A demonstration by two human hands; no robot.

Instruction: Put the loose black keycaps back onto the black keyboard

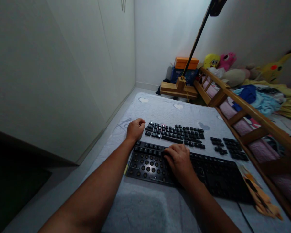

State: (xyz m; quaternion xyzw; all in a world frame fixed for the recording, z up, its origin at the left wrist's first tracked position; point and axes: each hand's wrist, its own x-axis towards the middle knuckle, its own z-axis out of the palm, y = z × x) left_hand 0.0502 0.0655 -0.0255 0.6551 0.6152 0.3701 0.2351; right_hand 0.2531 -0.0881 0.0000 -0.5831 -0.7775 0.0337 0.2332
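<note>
A black keyboard base [155, 166] lies on the light cloth-covered surface [140, 197]; its upper left rows carry keycaps, while round domes show below them. My right hand [178, 158] is over the upper rows, fingers bent together, thumb and index close to the keys; anything between them is hidden. Beyond the base, loose black keycaps [172, 131] are laid out in keyboard order, with smaller groups [234, 149] to the right. My left hand [135, 128] rests closed on the cloth at the left end of the loose keycaps, its fingers curled and their contents hidden.
An orange cloth [262, 197] lies by the base's right end, near a cable. A wooden bed rail [259, 119] runs along the right, with plush toys behind. A wooden stand [179, 89] and an orange box [186, 63] are at the back. White cabinet doors [87, 64] fill the left.
</note>
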